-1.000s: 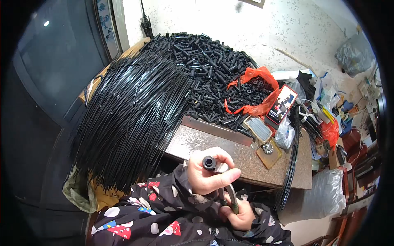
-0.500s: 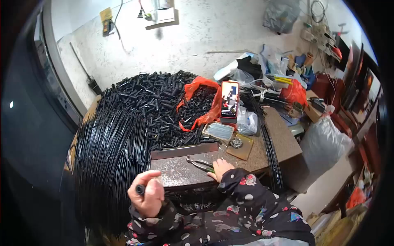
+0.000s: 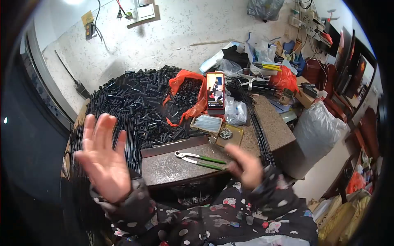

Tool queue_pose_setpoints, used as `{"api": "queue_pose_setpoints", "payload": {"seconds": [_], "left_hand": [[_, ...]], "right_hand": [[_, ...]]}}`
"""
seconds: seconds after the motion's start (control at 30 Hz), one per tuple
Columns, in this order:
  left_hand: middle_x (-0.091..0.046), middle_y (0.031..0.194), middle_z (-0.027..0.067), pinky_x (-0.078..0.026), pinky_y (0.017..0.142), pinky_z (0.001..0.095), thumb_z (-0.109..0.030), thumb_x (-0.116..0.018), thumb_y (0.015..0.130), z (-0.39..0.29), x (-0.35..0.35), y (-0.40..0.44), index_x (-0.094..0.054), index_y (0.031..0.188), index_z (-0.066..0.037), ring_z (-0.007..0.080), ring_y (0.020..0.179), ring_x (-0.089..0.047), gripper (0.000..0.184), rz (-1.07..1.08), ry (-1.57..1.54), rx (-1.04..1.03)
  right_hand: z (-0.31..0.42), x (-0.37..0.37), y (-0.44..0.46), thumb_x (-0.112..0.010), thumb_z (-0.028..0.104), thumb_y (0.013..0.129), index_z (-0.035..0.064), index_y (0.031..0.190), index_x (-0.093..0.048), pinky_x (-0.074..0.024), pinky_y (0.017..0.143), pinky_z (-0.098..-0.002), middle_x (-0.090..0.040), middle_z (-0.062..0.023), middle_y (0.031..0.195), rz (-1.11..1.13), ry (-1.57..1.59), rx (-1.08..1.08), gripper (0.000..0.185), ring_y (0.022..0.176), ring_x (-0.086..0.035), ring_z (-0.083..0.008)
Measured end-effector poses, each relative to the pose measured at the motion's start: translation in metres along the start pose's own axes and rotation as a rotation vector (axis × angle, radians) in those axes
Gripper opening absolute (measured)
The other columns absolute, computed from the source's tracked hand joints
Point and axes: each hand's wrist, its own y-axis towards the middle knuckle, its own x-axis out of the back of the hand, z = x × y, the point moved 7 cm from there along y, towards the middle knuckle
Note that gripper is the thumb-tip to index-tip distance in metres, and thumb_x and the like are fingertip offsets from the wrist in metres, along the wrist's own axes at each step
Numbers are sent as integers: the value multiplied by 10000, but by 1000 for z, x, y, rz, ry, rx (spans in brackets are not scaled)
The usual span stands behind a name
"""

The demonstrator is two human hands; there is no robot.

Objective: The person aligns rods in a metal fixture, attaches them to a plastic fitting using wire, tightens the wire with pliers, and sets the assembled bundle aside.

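Note:
My left hand (image 3: 106, 162) is raised in front of the long black cables, palm showing and fingers spread, with nothing in it. My right hand (image 3: 248, 167) hovers at the table's front edge, slightly blurred, thumb and forefinger apart; no object shows in it. Just left of it, a pair of pincers (image 3: 207, 158) with green handles lies on the speckled tabletop (image 3: 160, 173), jaws toward the left. Behind the pincers runs a low dark metal strip (image 3: 174, 146). A large heap of short black tubular parts (image 3: 135, 98) lies beyond that strip.
An orange plastic bag (image 3: 200, 107) holds small black parts. Beside it stand a lit phone (image 3: 215, 92), a box of thin pale rods (image 3: 207, 123) and a yellowish tray (image 3: 237, 137) with a metallic cluster. Black cables (image 3: 260, 133) cross the right side. A full grey sack (image 3: 318, 135) stands rightward.
My left hand has opened and risen leftward; the short black tube it held is gone from it. My right hand has lifted off the pincers' handles and moved right. The view has shifted.

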Motion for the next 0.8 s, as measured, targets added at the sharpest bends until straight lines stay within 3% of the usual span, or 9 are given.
{"api": "queue_pose_setpoints", "payload": {"seconds": [0.03,0.07,0.13,0.2,0.27,0.33,0.5,0.67,0.8], "left_hand": [[-439,1221,127,-334,911,345,-546,-390,833,15,-1,-3,-293,1290,-31,214,1151,-391,695,-1,25,54],[-449,1210,124,-345,889,337,-522,-398,840,31,0,-7,-306,1285,-41,209,1134,-404,662,1,49,109],[-490,1142,117,-368,831,323,-444,-444,847,68,3,-17,-385,1228,-42,192,1055,-451,558,11,68,235],[-539,1029,93,-384,790,295,-349,-485,850,107,7,-30,-467,1133,-16,164,943,-496,438,156,187,306],[-557,941,64,-387,767,260,-232,-537,839,139,4,-46,-511,1057,6,129,870,-506,324,205,296,373],[-561,908,49,-394,747,228,-156,-569,819,168,8,-61,-518,1037,21,107,829,-509,286,237,358,439],[-579,883,132,-442,700,308,-167,-643,726,192,26,-65,-569,941,5,238,807,-573,285,388,871,240],[-553,904,154,-423,746,367,-113,-641,678,200,47,-65,-561,874,3,324,838,-531,241,363,1088,41],[-544,941,171,-417,771,366,-72,-618,689,193,67,-72,-556,882,14,325,869,-526,220,255,1240,-36]], "right_hand": [[-32,25,2,-549,26,747,62,1194,-460,-441,808,-315,-543,-212,1074,-219,-46,-37,457,933,-576,-291],[-69,51,9,-539,48,735,17,1190,-440,-440,790,-344,-553,-233,1023,-240,-82,-390,467,912,-573,-320],[-173,89,1,-560,159,734,64,1223,-409,-445,725,-370,-573,-231,946,-375,-401,-338,521,845,-571,-359],[-300,97,-15,-569,233,734,87,1279,-334,-438,733,-391,-568,-235,960,-256,-511,-403,611,855,-564,-368],[-261,86,0,-574,305,738,76,1315,-263,-423,778,-407,-546,-246,1014,102,-592,-963,693,899,-548,-370],[-294,62,-6,-600,401,718,109,1341,-208,-411,820,-417,-479,-241,1145,77,-611,-921,792,989,-506,-374],[-339,16,-13,-645,380,649,81,1360,-57,-406,843,-420,-386,-262,1219,288,-557,-1090,970,1031,-459,-424],[-305,48,-18,-612,249,666,71,1342,-99,-415,819,-446,-418,-297,1131,194,-497,-899,868,1000,-468,-427],[-295,114,-67,-587,201,615,75,1347,-124,-418,794,-413,-461,-276,1068,46,-598,-571,875,978,-477,-419]]}}
